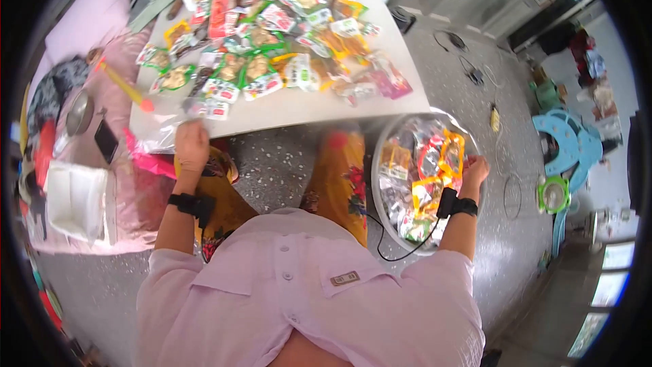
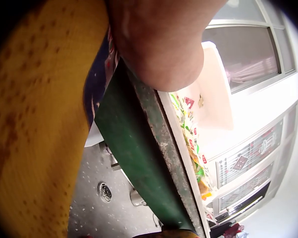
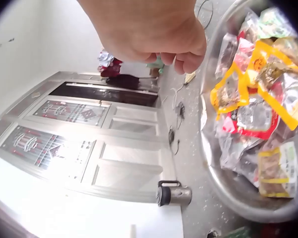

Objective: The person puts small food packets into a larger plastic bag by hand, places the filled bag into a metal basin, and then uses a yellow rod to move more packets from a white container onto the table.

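Note:
At the near left edge of the white table (image 1: pixel 285 117), the left hand (image 1: pixel 192 146) rests with its fingers bent, beside some clear plastic (image 1: pixel 157 137). Whether it grips the plastic is hidden; the left wrist view shows only the heel of this hand (image 2: pixel 161 49) over the table edge. The right hand (image 1: pixel 474 171) is at the outer right rim of a metal basin (image 1: pixel 377 187) full of small snack packets. Its fingers hang loosely curled in the right wrist view, with nothing seen in them (image 3: pixel 154 34). Many more packets (image 1: pixel 261 71) cover the table.
On the pink-covered seat at left lie a white container (image 1: pixel 80 202), a phone (image 1: pixel 106 141), a metal bowl (image 1: pixel 79 113) and a yellow-orange stick (image 1: pixel 125 86). Cables (image 1: pixel 473 75) and a blue stool (image 1: pixel 567 143) stand on the floor at right. A wire runs from the right wrist.

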A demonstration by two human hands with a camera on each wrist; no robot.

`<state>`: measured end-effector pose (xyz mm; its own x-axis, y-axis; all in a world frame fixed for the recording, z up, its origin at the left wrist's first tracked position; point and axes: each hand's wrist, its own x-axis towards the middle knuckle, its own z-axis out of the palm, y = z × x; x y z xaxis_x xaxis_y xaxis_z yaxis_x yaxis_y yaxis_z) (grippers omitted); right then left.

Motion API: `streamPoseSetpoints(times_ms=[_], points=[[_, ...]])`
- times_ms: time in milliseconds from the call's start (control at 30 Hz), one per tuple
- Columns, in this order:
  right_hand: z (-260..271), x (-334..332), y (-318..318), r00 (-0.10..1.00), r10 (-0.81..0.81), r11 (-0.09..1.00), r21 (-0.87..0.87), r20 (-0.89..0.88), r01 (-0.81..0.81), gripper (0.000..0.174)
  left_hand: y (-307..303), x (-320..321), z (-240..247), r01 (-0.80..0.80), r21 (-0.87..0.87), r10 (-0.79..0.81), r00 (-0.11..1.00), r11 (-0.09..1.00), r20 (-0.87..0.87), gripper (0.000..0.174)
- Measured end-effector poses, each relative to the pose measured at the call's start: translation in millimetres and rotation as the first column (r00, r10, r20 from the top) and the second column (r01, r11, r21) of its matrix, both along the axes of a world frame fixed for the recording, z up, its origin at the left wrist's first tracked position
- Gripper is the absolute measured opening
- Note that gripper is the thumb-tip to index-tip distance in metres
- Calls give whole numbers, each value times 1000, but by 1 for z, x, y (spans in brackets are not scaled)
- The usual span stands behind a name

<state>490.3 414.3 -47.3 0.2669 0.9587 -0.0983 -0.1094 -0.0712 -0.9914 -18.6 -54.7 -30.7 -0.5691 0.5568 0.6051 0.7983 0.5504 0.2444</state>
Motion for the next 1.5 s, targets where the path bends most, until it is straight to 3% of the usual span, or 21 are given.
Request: streamPoseSetpoints(times_ms=[133,267,367,433,467,500,533,600,700,800,900,1000,1100,1200,1300,1400,1500], points=[[87,-147,-23,937,346,924,152,56,-350,13,-2,-5,-3,4,88,-2,1000,996,-25,15],[129,-283,-65,797,587,773,191,143,-605,19,-2,-3,0,43,129,-36,998,991,-53,15],[131,-365,-93,659,698,610,250,280,-752,21,-3,-5,0,69,149,-58,995,986,-81,17],[117,-411,-96,541,639,390,376,546,-841,18,-4,-7,-2,81,175,-66,994,981,-86,16],[121,-430,-112,510,760,404,323,403,-856,19,-3,-7,-3,88,187,-72,993,978,-88,16],[116,-451,-116,503,709,341,383,494,-858,20,-3,-7,-3,77,192,-59,994,978,-95,17],[115,-469,-114,420,583,259,331,695,-908,21,-4,-7,-4,74,183,-60,995,980,-82,17],[112,-496,-137,460,498,244,390,735,-888,20,-5,-9,-8,71,164,-63,997,984,-54,18],[102,-535,-157,451,457,115,452,767,-885,19,-4,-9,-6,87,204,-72,994,975,-78,19],[104,-563,-192,348,323,119,327,880,-937,22,-4,-11,-9,91,219,-75,994,971,-78,19],[88,-596,-206,222,213,27,222,951,-975,26,-4,-11,-8,86,220,-71,995,972,-73,19],[93,-602,-228,129,39,27,128,991,-991,30,-5,-11,-6,91,222,-74,994,971,-82,19],[66,-634,-231,252,-187,-1,256,949,-967,31,-5,-12,-7,100,228,-81,992,968,-94,19],[57,-650,-232,122,-253,109,153,960,-982,34,-5,-13,-8,118,239,-100,991,964,-89,19],[57,-652,-228,-29,-302,141,14,953,-990,33,-5,-12,-7,108,247,-88,992,963,-93,18],[64,-647,-227,-61,-255,146,-24,965,-989,28,-6,-12,-7,107,243,-91,993,964,-78,18],[75,-640,-222,28,-74,147,39,997,-988,19,-5,-12,-7,99,233,-82,993,967,-81,17]])
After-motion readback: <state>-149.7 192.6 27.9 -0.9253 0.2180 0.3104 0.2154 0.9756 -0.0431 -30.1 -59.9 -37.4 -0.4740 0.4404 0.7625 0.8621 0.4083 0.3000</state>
